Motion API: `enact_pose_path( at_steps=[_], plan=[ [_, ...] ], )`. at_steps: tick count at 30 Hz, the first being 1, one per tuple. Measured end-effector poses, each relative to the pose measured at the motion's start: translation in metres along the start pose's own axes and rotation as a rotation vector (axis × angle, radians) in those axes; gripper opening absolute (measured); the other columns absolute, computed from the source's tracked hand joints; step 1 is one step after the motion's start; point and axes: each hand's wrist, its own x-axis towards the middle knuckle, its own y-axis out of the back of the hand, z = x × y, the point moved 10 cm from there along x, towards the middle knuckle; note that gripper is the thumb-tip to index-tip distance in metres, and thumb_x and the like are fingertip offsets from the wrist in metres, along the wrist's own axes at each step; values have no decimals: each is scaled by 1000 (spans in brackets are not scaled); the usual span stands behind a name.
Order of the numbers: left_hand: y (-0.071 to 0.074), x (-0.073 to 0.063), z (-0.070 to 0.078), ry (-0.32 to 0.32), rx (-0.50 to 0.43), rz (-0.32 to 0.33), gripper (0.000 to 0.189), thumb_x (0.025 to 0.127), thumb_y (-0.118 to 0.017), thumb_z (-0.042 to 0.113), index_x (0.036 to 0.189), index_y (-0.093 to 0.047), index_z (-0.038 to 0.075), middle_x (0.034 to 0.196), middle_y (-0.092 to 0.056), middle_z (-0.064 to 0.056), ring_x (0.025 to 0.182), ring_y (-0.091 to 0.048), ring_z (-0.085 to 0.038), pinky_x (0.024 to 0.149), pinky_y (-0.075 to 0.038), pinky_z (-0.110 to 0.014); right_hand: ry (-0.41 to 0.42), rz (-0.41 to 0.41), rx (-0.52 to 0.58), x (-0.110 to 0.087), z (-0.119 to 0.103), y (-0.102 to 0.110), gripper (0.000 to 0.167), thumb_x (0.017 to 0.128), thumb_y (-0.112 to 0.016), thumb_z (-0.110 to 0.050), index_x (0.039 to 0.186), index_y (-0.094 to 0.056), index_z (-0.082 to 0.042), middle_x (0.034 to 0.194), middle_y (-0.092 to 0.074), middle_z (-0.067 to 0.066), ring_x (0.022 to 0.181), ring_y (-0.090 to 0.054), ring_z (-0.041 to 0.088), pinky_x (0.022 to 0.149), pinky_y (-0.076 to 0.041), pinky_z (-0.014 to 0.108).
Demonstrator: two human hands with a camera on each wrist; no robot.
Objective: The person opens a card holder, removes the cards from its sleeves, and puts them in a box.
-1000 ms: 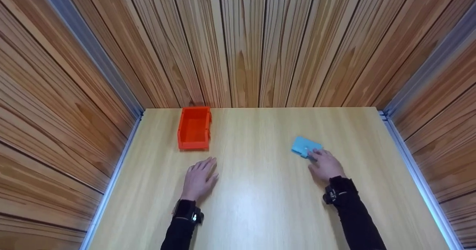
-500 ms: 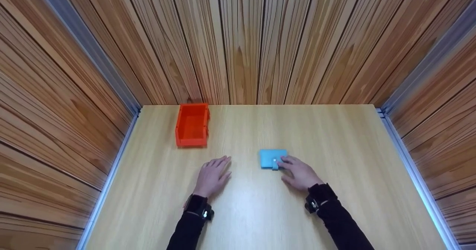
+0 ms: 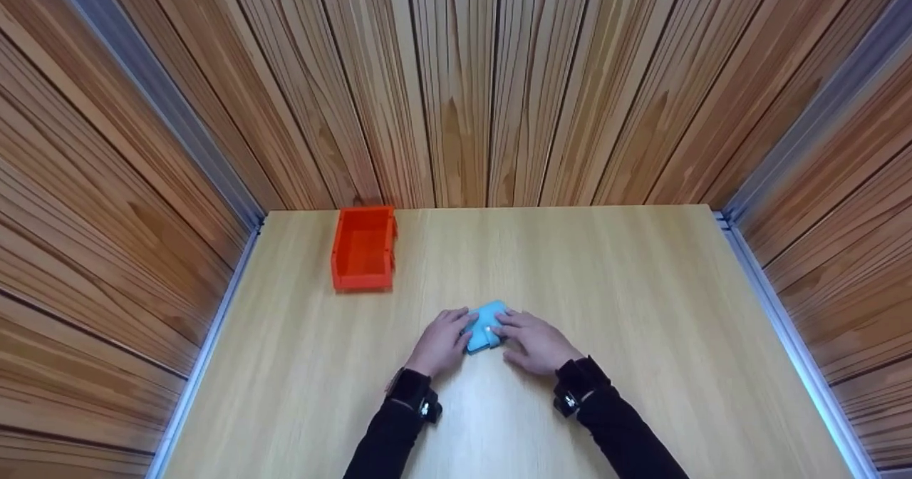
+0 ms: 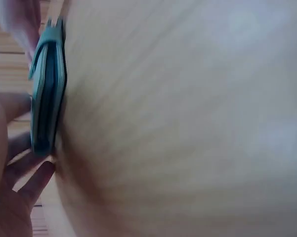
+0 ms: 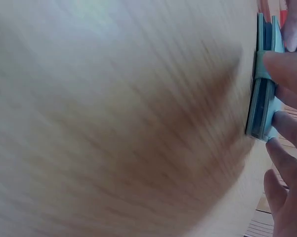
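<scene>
A light blue wallet [image 3: 484, 328] with a snap strap lies on the table between both hands, turned at an angle. In both wrist views its layered edge shows, with the strap [image 5: 262, 65] folded over it. My left hand [image 3: 440, 342] holds the wallet's left end, thumb over the near side and fingers at the far side. The fingers [image 4: 20, 160] partly hide behind the cover in the left wrist view. From the right, my right hand [image 3: 538, 342] rests its fingertips on the cover beside the snap. Its thumb overlaps the strap in the right wrist view.
An orange-red plastic bin [image 3: 363, 281] stands at the back left of the wooden table [image 3: 605, 265], close to the plank wall [image 3: 470, 108]. Metal frame rails [image 3: 791, 336] run along the table's sides.
The right hand has slid the wallet left and toward the person from the right side. The left hand has moved right to meet it, and the wallet has turned between them.
</scene>
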Motion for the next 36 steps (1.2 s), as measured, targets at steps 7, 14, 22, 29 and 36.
enact_pose_path(
  at_steps=[7,14,22,29,36],
  plan=[
    [1,1,12,-13,-31,24,41,104,-63,23,142,-63,7,143,-61,-10,130,-56,-28,110,-46,-42,-79,29,-20,6,11,10,50,98,-71,-25,145,-60,-10,163,-42,13,153,-36,35,124,-26,53],
    [-7,-1,24,-33,-81,-15,51,99,-72,20,144,-58,0,149,-53,-14,135,-57,-29,112,-46,-39,-117,11,-64,18,15,15,46,104,-61,-28,146,-58,-9,162,-44,13,152,-37,35,124,-28,53],
    [-6,-3,16,34,-159,55,48,92,-75,5,138,-64,3,140,-58,-13,116,-67,-24,99,-55,-33,-143,83,-8,23,14,16,43,102,-66,-27,141,-64,-10,156,-50,14,143,-48,35,115,-41,53],
    [-12,-3,-11,306,-546,81,40,94,-72,8,132,-63,1,114,-66,-11,97,-67,-18,87,-56,-30,-154,189,37,23,12,13,39,97,-72,-19,135,-68,-8,124,-59,11,108,-58,25,89,-52,42],
    [-20,0,-19,531,-657,126,29,99,-65,9,125,-61,-3,106,-67,-11,97,-63,-20,86,-53,-34,-213,193,106,21,13,8,45,97,-72,-13,141,-64,-8,112,-59,9,97,-60,20,87,-53,40]
  ],
)
